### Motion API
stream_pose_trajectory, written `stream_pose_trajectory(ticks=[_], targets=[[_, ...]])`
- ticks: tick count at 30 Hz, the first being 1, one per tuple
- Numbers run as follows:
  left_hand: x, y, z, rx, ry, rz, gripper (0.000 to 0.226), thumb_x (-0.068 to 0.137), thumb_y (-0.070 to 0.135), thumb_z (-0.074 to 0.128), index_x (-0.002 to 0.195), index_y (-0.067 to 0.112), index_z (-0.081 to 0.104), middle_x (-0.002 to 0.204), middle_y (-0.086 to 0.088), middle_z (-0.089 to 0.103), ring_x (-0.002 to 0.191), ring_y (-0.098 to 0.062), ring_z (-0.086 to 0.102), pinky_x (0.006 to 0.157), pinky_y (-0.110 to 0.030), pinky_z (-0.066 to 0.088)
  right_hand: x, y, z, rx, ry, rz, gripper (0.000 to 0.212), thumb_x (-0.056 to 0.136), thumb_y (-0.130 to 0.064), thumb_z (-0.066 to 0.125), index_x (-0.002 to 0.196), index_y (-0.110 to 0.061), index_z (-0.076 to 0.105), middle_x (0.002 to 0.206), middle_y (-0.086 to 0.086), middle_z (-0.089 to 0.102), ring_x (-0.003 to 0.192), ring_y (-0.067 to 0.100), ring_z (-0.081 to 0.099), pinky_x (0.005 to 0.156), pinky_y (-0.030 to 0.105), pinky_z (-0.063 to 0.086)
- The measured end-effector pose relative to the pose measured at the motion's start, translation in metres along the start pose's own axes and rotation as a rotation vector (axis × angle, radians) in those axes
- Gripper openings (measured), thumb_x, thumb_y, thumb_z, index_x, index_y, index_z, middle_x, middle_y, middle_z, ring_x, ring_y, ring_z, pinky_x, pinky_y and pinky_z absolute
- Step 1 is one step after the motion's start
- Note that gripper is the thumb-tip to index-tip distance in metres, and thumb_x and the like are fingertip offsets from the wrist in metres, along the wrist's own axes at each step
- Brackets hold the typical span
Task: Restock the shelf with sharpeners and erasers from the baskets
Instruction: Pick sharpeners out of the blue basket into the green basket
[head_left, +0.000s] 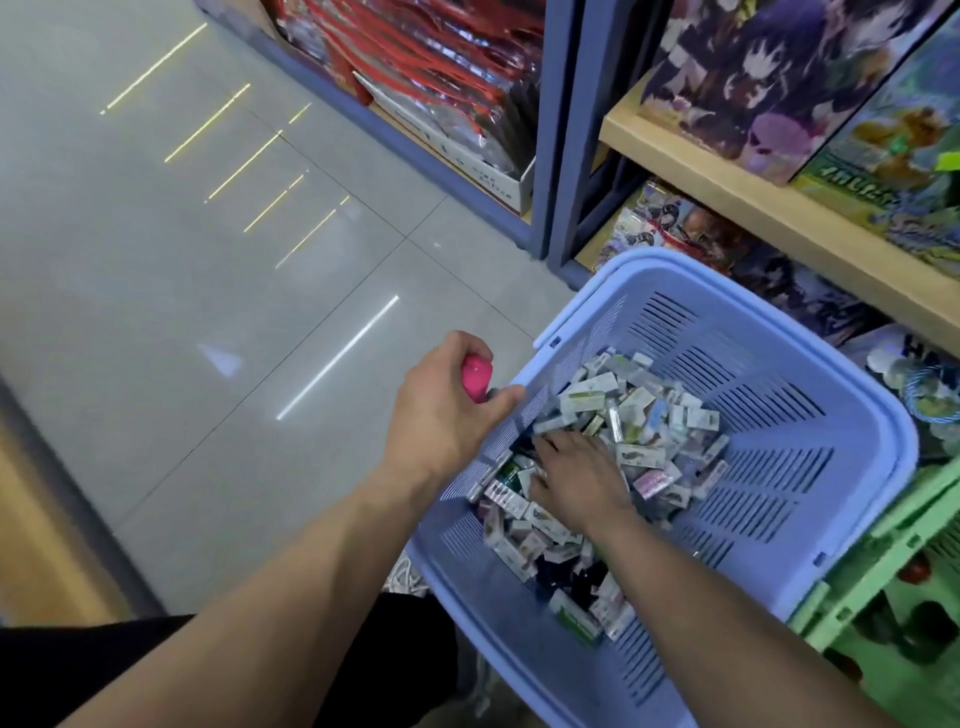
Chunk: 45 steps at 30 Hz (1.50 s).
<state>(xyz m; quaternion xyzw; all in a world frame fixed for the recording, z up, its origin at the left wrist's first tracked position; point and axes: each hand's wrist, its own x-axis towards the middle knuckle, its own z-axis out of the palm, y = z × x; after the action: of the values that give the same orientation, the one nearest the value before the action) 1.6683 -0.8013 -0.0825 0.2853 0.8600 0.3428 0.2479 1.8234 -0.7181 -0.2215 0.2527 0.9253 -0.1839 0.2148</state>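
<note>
A light blue plastic basket (810, 374) sits low at the right, tilted, holding a heap of several small boxed erasers (639, 410). My left hand (441, 410) grips a pink object (475, 376) just outside the basket's left rim, with its fingertips touching that rim. My right hand (576, 475) lies palm down inside the basket on the heap, fingers spread among the boxes; what is beneath the palm is hidden.
A wooden shelf board (727, 171) with picture boxes runs above the basket at the right. A green crate (883, 561) stands at the lower right. Red packets in a carton (493, 176) fill the left shelf unit. Grey tiled floor (208, 260) lies to the left.
</note>
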Motion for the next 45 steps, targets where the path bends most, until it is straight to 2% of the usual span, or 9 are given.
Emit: stream_pose_trajectory(ticks=[3, 7, 11, 15, 20, 26, 34, 39, 45], targets=[[0.000, 0.003, -0.002, -0.005, -0.021, 0.000, 0.035, 0.080, 0.037, 0.085, 0.098, 0.032, 0.056, 0.086, 0.011, 0.058, 0.071, 0.006, 0.055, 0.062, -0.012, 0.041, 0.006, 0.005, -0.007, 0.016, -0.127, 0.020, 0.058, 0.101, -0.050, 0.044, 0.151, -0.024, 0.036, 0.145, 0.008, 0.047, 0.132, 0.030, 0.045, 0.107, 0.041, 0.035], [0.000, 0.005, -0.003, 0.009, -0.017, 0.010, 0.035, 0.081, 0.037, 0.084, 0.098, 0.032, 0.055, 0.087, 0.012, 0.058, 0.074, -0.004, 0.054, 0.068, -0.024, 0.047, 0.007, 0.006, -0.009, 0.165, -0.177, 0.011, 0.051, 0.101, -0.043, 0.047, 0.150, -0.031, 0.039, 0.139, 0.004, 0.057, 0.125, 0.029, 0.054, 0.103, 0.039, 0.041], [0.000, 0.005, -0.003, 0.017, -0.022, 0.010, 0.035, 0.080, 0.037, 0.084, 0.098, 0.032, 0.055, 0.086, 0.011, 0.059, 0.071, -0.002, 0.054, 0.068, -0.026, 0.046, 0.002, 0.002, -0.014, 0.447, -0.097, 0.096, 0.035, 0.089, -0.028, 0.060, 0.124, -0.031, 0.058, 0.113, -0.005, 0.072, 0.103, 0.023, 0.067, 0.090, 0.034, 0.050], [0.000, 0.007, -0.003, 0.023, -0.040, 0.012, 0.034, 0.081, 0.036, 0.083, 0.098, 0.032, 0.054, 0.086, 0.012, 0.057, 0.070, 0.011, 0.053, 0.064, -0.023, 0.041, 0.008, -0.013, -0.014, 0.330, -0.241, 0.052, 0.033, 0.087, -0.037, 0.063, 0.115, -0.030, 0.046, 0.113, -0.008, 0.066, 0.109, 0.021, 0.061, 0.104, 0.042, 0.033], [0.001, 0.009, -0.003, 0.041, -0.045, 0.014, 0.034, 0.081, 0.037, 0.083, 0.098, 0.032, 0.054, 0.086, 0.013, 0.056, 0.068, 0.009, 0.053, 0.066, -0.023, 0.044, 0.017, -0.021, -0.006, 0.377, -0.258, 0.092, 0.036, 0.085, -0.045, 0.066, 0.107, -0.020, 0.053, 0.107, -0.003, 0.065, 0.107, 0.025, 0.063, 0.096, 0.043, 0.048], [0.003, 0.011, -0.005, 0.057, -0.072, 0.042, 0.033, 0.082, 0.035, 0.082, 0.099, 0.029, 0.055, 0.089, 0.010, 0.056, 0.067, -0.002, 0.055, 0.070, -0.031, 0.051, 0.015, -0.021, 0.006, 0.418, -0.280, 0.118, 0.068, 0.080, -0.067, 0.066, 0.137, -0.031, 0.059, 0.141, 0.002, 0.058, 0.130, 0.029, 0.051, 0.099, 0.042, 0.048], [0.002, 0.013, -0.005, 0.079, -0.075, 0.058, 0.032, 0.083, 0.035, 0.081, 0.100, 0.027, 0.056, 0.096, 0.006, 0.059, 0.074, -0.011, 0.060, 0.075, -0.041, 0.055, 0.016, -0.027, 0.003, 0.459, -0.296, 0.151, 0.063, 0.087, -0.062, 0.063, 0.135, -0.023, 0.059, 0.139, 0.006, 0.059, 0.131, 0.033, 0.049, 0.097, 0.037, 0.042], [0.003, 0.013, -0.005, 0.091, -0.065, 0.065, 0.032, 0.081, 0.035, 0.081, 0.097, 0.029, 0.055, 0.092, 0.007, 0.059, 0.072, -0.010, 0.060, 0.075, -0.040, 0.054, 0.017, -0.030, 0.006, 0.489, -0.267, 0.181, 0.042, 0.087, -0.058, 0.061, 0.107, -0.021, 0.067, 0.106, 0.003, 0.071, 0.104, 0.029, 0.065, 0.078, 0.034, 0.049], [0.003, 0.012, -0.004, 0.109, -0.073, 0.073, 0.032, 0.081, 0.037, 0.081, 0.098, 0.029, 0.055, 0.092, 0.006, 0.059, 0.081, -0.022, 0.062, 0.075, -0.043, 0.054, 0.013, -0.028, 0.005, 0.488, -0.251, 0.138, 0.036, 0.089, -0.059, 0.062, 0.102, -0.026, 0.067, 0.100, -0.002, 0.069, 0.096, 0.023, 0.065, 0.075, 0.033, 0.050]])
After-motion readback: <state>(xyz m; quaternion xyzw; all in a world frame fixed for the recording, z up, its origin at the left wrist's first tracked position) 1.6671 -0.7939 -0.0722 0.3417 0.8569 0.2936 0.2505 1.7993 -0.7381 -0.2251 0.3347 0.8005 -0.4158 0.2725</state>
